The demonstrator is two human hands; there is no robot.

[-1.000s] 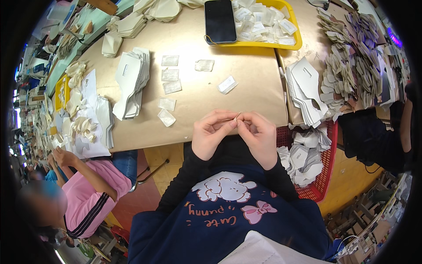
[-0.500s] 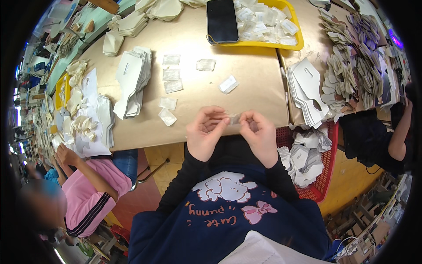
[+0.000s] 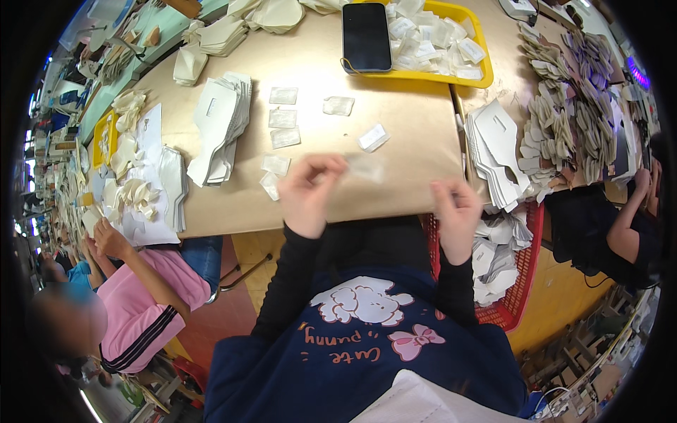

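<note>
A blurred clear packet (image 3: 368, 168), long side roughly left-right, shows just right of the bent fingers of the nearer left hand (image 3: 308, 194), grip unclear; the right hand (image 3: 457, 215), loosely curled, hold unclear, is farther right.

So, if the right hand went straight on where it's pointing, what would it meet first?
The right hand would probably meet the near side of the yellow tray, across the tabletop, though the hand's height is hard to judge.

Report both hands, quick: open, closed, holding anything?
Left hand: closed, apparently pinching a translucent packet, motion-blurred.
Right hand: partly curled, nothing visible in it; blur hides whether it is open or closed.
</note>
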